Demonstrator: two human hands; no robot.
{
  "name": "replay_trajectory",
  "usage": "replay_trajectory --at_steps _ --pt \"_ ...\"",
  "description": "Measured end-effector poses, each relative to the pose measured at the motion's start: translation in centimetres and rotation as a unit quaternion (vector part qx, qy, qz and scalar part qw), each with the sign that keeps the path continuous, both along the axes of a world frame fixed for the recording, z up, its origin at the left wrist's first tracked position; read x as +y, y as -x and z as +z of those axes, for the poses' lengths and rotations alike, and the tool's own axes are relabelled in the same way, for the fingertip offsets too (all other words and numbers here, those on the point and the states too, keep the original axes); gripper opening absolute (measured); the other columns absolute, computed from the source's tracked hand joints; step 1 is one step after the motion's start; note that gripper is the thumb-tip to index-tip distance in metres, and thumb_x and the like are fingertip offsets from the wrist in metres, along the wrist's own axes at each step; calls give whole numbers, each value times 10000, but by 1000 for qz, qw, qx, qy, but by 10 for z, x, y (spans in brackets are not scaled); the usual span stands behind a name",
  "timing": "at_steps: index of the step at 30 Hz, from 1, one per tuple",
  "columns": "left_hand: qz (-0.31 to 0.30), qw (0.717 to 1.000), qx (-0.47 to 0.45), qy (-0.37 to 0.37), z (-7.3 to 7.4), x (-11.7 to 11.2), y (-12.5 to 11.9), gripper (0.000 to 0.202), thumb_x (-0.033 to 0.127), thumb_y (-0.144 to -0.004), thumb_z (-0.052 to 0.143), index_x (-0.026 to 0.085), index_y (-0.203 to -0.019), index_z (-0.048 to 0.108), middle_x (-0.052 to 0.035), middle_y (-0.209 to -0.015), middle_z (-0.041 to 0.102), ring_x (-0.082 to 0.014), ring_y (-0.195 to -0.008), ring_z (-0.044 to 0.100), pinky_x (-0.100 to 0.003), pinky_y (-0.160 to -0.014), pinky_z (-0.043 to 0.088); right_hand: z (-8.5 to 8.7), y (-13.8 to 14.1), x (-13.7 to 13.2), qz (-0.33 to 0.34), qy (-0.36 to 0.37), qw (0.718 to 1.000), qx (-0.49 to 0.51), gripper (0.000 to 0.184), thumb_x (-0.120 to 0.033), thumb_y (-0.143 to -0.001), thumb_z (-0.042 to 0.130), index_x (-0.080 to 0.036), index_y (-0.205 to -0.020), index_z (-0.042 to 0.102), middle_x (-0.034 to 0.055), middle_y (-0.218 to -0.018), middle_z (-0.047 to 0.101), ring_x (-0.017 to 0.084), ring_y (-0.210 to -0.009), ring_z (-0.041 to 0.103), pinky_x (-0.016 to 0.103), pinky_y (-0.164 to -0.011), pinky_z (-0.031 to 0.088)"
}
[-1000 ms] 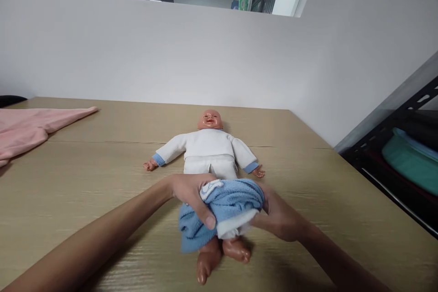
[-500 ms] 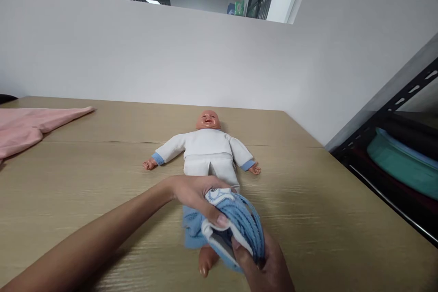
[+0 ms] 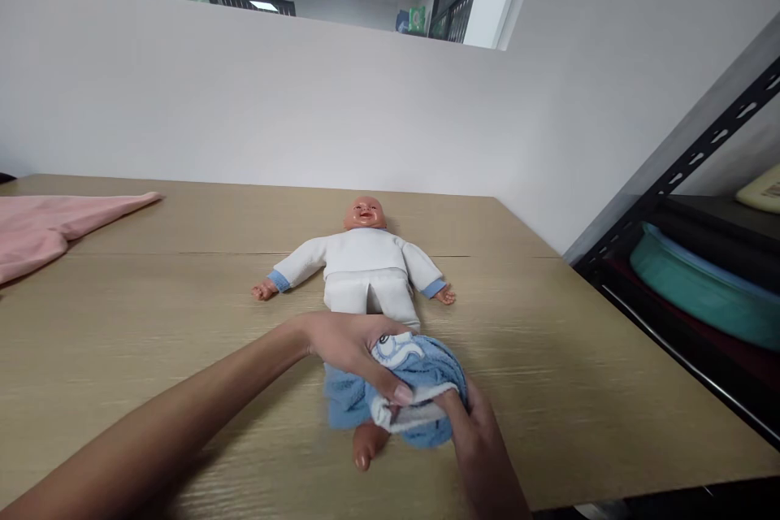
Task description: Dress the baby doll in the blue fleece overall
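A baby doll [image 3: 366,252] in white clothes with blue cuffs lies on its back, head toward the wall and arms spread. Over its lower legs, my left hand [image 3: 353,349] grips a bunched blue terry-cloth garment [image 3: 426,366] with white trim and an eye-like embroidered patch. My right hand [image 3: 481,431] pinches the same garment from the right, its thumb at the white-edged opening. One bare doll foot [image 3: 369,445] shows below the blue cloth; the other foot is hidden behind the garment and my hands.
The doll lies on a wooden table [image 3: 213,284] against a white wall [image 3: 292,106]. A pink cloth [image 3: 54,231] is spread at the far left. To the right stands a black metal rack [image 3: 682,171] with a teal basin [image 3: 700,292] on its shelf.
The garment's white-edged opening has turned and narrowed, and its bunched folds have shifted. My right hand has moved slightly up, while my left hand keeps its hold. The view has shifted slightly right.
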State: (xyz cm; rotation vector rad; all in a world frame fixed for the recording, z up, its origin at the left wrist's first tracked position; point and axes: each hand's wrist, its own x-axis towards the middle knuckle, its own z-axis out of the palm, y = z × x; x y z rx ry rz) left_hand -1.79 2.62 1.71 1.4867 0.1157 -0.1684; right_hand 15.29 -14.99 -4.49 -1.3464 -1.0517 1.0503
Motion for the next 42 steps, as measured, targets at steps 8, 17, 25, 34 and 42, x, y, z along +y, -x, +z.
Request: replay_trajectory --at_steps 8,17,25,34,42 --pt "54 991 50 -112 14 -7 -1 557 310 -665 986 211 -1139 710 -4 -1063 756 -216 -993 711 -283 -875 575 11 8 3 -99 20 995 -4 430 -424 -894 722 -176 -1235 807 137 -1233 820 350 -1175 757 429 -1037 618" --pt "110 933 96 -330 15 -13 0 448 314 -756 793 223 -1170 649 -1 -945 694 -200 -826 649 -274 -690 479 -7 18 -23 -128 19 982 -136 451 -493 -887 669 -164 -1157 818 139 -1094 840 367 -1065 789 378 -912 659" --pt "105 850 144 -496 1 -28 -1 567 355 -751 778 255 -1280 602 -34 -858 670 -294 -792 658 -322 -637 378 -49 11 -42 -198 -117 913 -338 241 -318 -828 746 -206 -1038 779 161 -1074 788 385 -1005 758 471 -889 643" --pt "116 884 102 -441 -5 -32 -3 597 275 -721 797 278 -1244 510 -19 -1002 698 -279 -902 675 -326 -741 442 -57 13 -33 -175 -63 969 -164 365 -274 -980 558 -218 -1310 704 107 -1294 760 294 -1212 717 365 -1012 606" --pt "241 908 62 -337 -4 -33 -6 616 264 -683 835 241 -1190 487 -5 -1033 685 -209 -848 625 -297 -704 458 -46 -4 -25 -163 -15 985 49 343 -417 -986 645 -208 -1226 773 100 -1218 820 296 -1132 773 349 -974 641"
